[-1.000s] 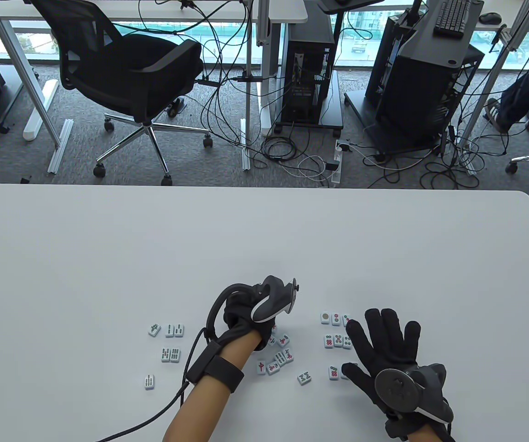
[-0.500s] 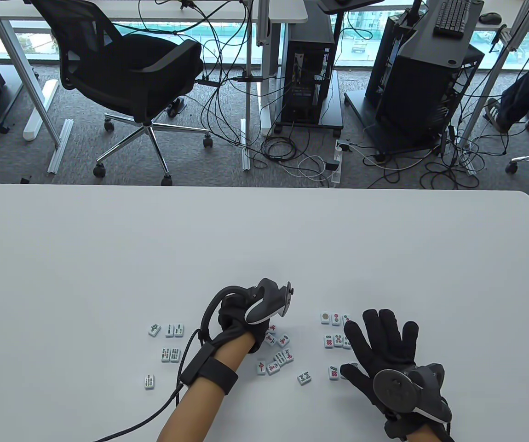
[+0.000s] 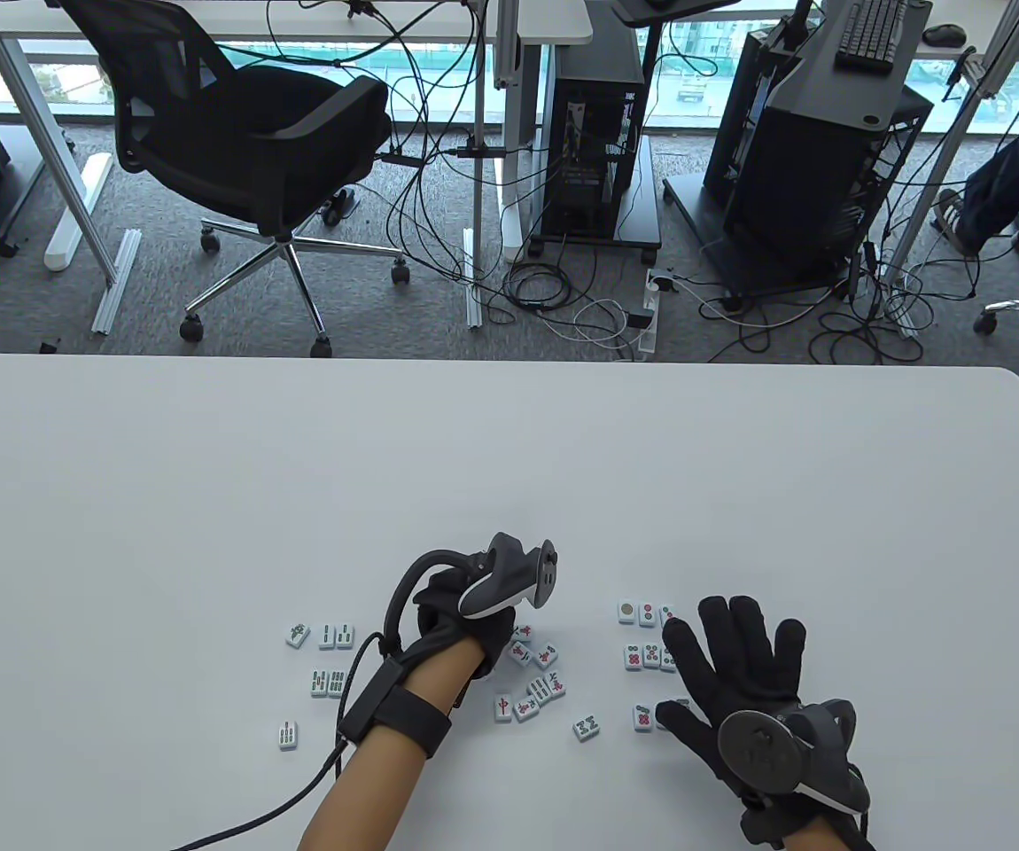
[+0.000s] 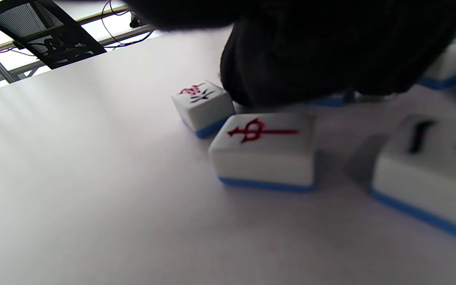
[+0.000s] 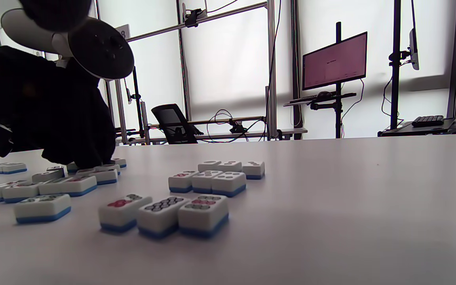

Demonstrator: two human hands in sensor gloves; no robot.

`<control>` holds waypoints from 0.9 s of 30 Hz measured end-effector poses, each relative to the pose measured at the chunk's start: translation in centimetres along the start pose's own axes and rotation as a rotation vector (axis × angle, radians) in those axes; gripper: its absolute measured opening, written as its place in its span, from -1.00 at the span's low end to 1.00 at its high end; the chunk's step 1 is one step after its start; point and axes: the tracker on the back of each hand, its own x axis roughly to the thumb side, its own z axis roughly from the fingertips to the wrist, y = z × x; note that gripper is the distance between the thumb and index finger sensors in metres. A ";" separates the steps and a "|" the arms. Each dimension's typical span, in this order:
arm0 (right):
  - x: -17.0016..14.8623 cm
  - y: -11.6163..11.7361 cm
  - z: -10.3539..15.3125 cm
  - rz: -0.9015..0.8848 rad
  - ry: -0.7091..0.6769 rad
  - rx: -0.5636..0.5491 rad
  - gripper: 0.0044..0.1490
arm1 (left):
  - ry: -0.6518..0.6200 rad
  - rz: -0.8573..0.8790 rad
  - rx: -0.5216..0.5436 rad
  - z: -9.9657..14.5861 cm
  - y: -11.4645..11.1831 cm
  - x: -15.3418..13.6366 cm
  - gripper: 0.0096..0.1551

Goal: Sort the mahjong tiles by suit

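Observation:
Small white mahjong tiles with blue bases lie face up on the white table [image 3: 208, 496]. Bamboo tiles [image 3: 330, 681] sit at the left, character tiles [image 3: 534, 687] in the middle, dot tiles [image 3: 641, 656] in rows at the right. My left hand [image 3: 496, 629] is curled down over the far side of the middle cluster. In the left wrist view its fingertips [image 4: 291, 71] cover a tile whose blue base peeks out beneath, just behind the red-character tile [image 4: 265, 146]. My right hand [image 3: 731, 656] lies flat with spread fingers over the right end of the dot rows.
A single green-marked tile [image 3: 587, 727] lies between the middle cluster and the dot tiles. A black cable [image 3: 297, 798] trails from my left wrist toward the near edge. Beyond the table's far edge stand an office chair [image 3: 244, 133] and computer carts.
My left hand has drifted a little to the left and away from me, uncovering one more character tile beside it. The right hand has hardly moved.

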 end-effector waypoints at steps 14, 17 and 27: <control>-0.1 0.0 0.0 -0.005 0.003 -0.003 0.00 | -0.345 0.031 0.332 6.5 2.8 -5.0 -0.29; 0.0 0.0 0.0 0.001 0.003 0.001 0.00 | -0.363 -0.035 0.357 9.0 2.3 -7.5 -0.29; 0.0 0.3 0.0 0.020 0.013 0.021 0.00 | -0.365 -0.205 0.269 14.6 -4.3 -12.0 -0.29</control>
